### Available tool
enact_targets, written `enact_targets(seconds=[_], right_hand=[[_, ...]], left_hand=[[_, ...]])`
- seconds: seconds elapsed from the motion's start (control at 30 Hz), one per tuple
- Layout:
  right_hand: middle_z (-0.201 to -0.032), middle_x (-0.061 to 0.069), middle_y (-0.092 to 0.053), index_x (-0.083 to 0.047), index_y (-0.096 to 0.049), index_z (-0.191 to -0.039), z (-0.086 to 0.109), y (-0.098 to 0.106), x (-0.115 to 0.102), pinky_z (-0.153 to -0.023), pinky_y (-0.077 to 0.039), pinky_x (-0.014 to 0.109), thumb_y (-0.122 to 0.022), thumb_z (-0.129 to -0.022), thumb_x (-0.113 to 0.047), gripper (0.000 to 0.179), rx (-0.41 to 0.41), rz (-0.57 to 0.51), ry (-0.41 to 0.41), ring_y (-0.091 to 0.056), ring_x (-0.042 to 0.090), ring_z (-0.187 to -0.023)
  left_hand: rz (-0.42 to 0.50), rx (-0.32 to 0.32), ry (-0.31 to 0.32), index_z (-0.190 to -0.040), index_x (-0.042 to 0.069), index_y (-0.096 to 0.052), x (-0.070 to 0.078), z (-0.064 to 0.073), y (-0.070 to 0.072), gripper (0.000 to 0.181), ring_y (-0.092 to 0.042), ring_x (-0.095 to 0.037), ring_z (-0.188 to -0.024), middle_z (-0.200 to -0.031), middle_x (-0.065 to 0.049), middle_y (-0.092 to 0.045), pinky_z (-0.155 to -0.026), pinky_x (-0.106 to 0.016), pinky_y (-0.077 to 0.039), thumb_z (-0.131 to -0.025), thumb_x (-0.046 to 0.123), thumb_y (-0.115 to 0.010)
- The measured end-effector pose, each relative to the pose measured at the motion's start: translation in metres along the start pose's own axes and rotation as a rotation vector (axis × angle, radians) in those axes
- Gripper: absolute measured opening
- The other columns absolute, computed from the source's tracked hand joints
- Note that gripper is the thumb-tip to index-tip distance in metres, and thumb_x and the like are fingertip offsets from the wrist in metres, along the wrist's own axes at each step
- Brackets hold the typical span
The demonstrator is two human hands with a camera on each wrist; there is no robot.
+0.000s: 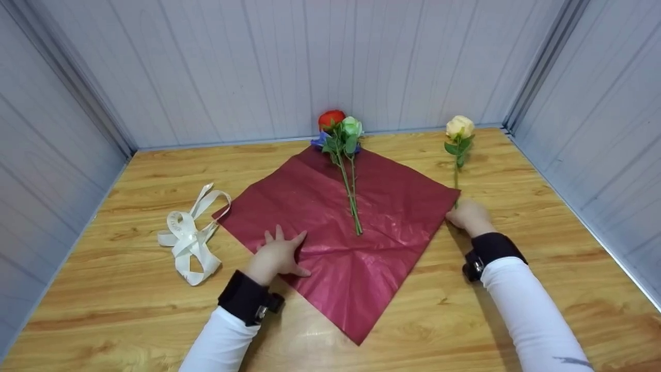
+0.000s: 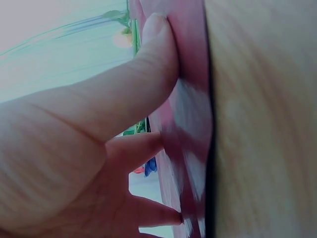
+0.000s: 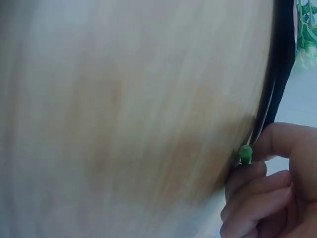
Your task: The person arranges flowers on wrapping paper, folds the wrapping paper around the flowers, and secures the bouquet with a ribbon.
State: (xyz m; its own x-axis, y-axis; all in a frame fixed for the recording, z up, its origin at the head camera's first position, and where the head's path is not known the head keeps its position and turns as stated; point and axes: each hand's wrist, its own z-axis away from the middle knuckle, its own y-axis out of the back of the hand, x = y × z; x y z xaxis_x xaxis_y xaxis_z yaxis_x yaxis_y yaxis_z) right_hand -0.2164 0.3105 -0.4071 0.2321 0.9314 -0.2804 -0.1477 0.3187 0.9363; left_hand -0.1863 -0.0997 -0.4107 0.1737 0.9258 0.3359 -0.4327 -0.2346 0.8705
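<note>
A dark red sheet of wrapping paper (image 1: 392, 206) lies corner-forward on the table. My left hand (image 1: 276, 257) rests on its left front edge with fingers and thumb spread; the left wrist view shows the fingertips (image 2: 156, 25) touching the paper. At the sheet's right corner, my right hand (image 1: 469, 216) pinches the lower stem of a cream rose (image 1: 459, 127). The green stem end (image 3: 245, 153) shows between thumb and curled fingers in the right wrist view. A red rose (image 1: 331, 119), a pale green rose (image 1: 352, 126) and blue flowers (image 1: 319, 140) lie together on the paper's far corner, stems toward me.
A loose cream ribbon (image 1: 192, 243) lies in a heap left of the paper. The wood-grain table (image 1: 129, 310) is enclosed by a back panel (image 1: 279, 72) and side panels. The flower heads lie close to the back panel.
</note>
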Motion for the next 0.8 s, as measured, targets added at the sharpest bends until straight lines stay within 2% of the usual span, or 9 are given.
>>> enact_targets(seconds=[0.23, 0.47, 0.63, 0.8], right_hand=[[-0.124, 0.037, -0.05, 0.015, -0.056, -0.114, 0.0002, 0.0022, -0.0031, -0.092, -0.045, 0.051, -0.044, -0.093, -0.024, 0.046, 0.02, -0.045, -0.026, -0.052, 0.049, -0.111], [-0.116, 0.035, -0.056, 0.011, -0.06, -0.095, -0.0009, -0.0022, -0.0035, -0.084, -0.048, 0.049, -0.041, -0.087, -0.011, 0.03, 0.057, -0.066, -0.022, -0.057, 0.044, -0.099], [-0.113, 0.035, -0.057, 0.012, -0.061, -0.094, -0.0008, -0.0024, -0.005, -0.082, -0.049, 0.048, -0.038, -0.086, -0.009, 0.033, 0.101, -0.088, -0.035, -0.058, 0.045, -0.097], [-0.115, 0.034, -0.058, 0.01, -0.062, -0.095, -0.0014, -0.0014, -0.0069, -0.078, -0.05, 0.047, -0.036, -0.092, -0.017, 0.037, 0.148, -0.136, -0.094, -0.059, 0.043, -0.097]], left_hand=[[-0.011, 0.01, -0.003, -0.149, 0.02, -0.03, -0.0003, 0.0007, 0.0005, 0.094, -0.007, -0.06, -0.135, -0.15, -0.039, -0.005, -0.103, -0.071, -0.02, -0.073, 0.04, -0.08], [-0.015, 0.002, -0.001, -0.149, 0.02, -0.029, -0.0008, -0.0003, 0.0001, 0.094, -0.007, -0.06, -0.135, -0.15, -0.039, -0.005, -0.103, -0.071, -0.02, -0.073, 0.041, -0.08], [-0.013, 0.004, -0.001, -0.149, 0.021, -0.029, -0.001, -0.0008, 0.0002, 0.094, -0.006, -0.06, -0.135, -0.15, -0.039, -0.004, -0.103, -0.071, -0.019, -0.073, 0.041, -0.08], [-0.013, 0.013, -0.003, -0.149, 0.021, -0.029, -0.0007, 0.0007, 0.0005, 0.094, -0.007, -0.06, -0.135, -0.15, -0.039, -0.005, -0.103, -0.071, -0.019, -0.073, 0.041, -0.08]])
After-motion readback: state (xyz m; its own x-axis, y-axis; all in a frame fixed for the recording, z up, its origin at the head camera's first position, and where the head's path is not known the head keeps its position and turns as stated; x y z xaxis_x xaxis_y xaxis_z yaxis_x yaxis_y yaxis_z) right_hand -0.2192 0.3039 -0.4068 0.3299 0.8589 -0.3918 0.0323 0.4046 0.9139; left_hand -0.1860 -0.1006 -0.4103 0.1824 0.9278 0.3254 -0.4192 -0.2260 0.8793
